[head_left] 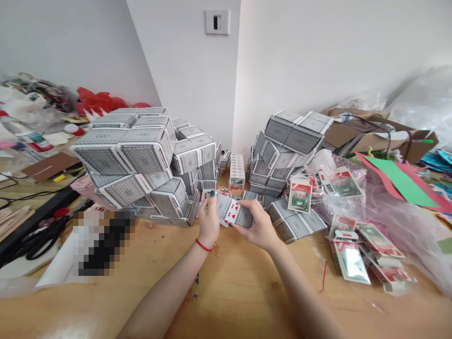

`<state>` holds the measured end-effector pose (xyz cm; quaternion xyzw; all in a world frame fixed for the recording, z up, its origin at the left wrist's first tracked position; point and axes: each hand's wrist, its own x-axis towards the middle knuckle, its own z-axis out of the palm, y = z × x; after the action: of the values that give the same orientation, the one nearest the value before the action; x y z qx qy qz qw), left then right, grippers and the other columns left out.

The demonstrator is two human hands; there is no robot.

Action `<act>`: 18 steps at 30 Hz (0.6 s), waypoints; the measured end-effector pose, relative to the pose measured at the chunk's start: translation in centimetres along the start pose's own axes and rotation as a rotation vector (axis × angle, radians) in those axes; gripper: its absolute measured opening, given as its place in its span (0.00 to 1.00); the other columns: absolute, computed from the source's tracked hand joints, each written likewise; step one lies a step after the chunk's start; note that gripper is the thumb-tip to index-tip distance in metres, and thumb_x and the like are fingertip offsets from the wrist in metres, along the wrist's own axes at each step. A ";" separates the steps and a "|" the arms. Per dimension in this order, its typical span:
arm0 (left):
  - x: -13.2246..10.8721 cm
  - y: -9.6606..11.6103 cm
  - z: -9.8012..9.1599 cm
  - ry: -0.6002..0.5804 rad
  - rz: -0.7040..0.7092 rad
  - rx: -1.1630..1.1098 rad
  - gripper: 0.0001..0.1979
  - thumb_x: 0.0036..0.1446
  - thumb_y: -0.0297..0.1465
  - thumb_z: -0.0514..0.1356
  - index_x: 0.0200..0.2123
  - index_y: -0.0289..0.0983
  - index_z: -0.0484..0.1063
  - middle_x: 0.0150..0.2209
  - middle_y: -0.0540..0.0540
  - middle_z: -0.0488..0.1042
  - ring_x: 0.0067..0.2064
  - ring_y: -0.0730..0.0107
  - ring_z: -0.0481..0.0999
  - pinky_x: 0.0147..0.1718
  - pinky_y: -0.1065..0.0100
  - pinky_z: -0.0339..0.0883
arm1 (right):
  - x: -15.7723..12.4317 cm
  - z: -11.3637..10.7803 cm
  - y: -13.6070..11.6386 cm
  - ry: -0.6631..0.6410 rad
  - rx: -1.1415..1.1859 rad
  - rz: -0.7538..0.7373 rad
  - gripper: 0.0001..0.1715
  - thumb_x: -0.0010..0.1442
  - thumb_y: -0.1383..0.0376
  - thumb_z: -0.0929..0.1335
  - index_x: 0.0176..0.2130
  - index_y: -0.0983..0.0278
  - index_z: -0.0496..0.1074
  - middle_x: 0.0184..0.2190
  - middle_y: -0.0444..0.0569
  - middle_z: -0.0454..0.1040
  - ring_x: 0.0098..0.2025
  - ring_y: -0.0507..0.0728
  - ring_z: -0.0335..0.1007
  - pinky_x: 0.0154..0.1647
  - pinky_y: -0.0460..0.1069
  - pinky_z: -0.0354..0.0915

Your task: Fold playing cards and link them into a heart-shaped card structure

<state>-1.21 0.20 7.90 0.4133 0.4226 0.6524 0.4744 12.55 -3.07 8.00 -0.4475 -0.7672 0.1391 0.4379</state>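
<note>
My left hand (209,219), with a red string round the wrist, pinches grey-patterned playing cards (221,202), its thumb on top. My right hand (259,223) grips the right end of the same group, thumb and fingers closed along its edges. A white strip with red pips (232,211) shows between two grey card backs. Whether the cards are folded or interlocked I cannot make out. More loose cards (207,193) lie partly hidden behind my left hand. Just right of my right hand rests a block made of cards (294,219).
Tall stacks of card blocks stand left (141,150) and right (291,146). Red-and-green card boxes (351,259) and plastic film (406,230) lie to the right. Black scissors (44,240) are at left. A row of small boxes (237,172) stands by the wall on the wooden table (233,292).
</note>
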 end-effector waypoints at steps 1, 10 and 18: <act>0.0 0.0 0.0 -0.001 0.006 -0.016 0.13 0.54 0.37 0.51 0.29 0.36 0.70 0.33 0.47 0.74 0.36 0.68 0.73 0.36 0.68 0.66 | 0.0 0.0 0.0 0.003 -0.004 0.004 0.27 0.46 0.65 0.69 0.46 0.61 0.59 0.37 0.51 0.66 0.40 0.59 0.63 0.40 0.55 0.64; -0.6 0.1 0.5 -0.022 -0.004 -0.054 0.13 0.55 0.36 0.49 0.30 0.36 0.70 0.35 0.46 0.74 0.39 0.67 0.72 0.42 0.66 0.64 | 0.0 0.8 -0.2 0.034 0.007 0.058 0.28 0.46 0.63 0.70 0.46 0.60 0.59 0.37 0.50 0.66 0.40 0.59 0.63 0.39 0.54 0.64; -0.7 -0.1 0.5 -0.026 -0.008 -0.053 0.13 0.56 0.35 0.49 0.31 0.36 0.70 0.35 0.46 0.73 0.40 0.68 0.72 0.42 0.66 0.64 | 0.0 0.7 -0.3 0.034 0.000 0.040 0.28 0.46 0.63 0.70 0.46 0.60 0.59 0.37 0.50 0.66 0.40 0.59 0.63 0.39 0.54 0.64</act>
<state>-0.53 -0.39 7.84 0.4075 0.4006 0.6560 0.4930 11.83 -3.13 7.81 -0.4652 -0.7505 0.1402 0.4479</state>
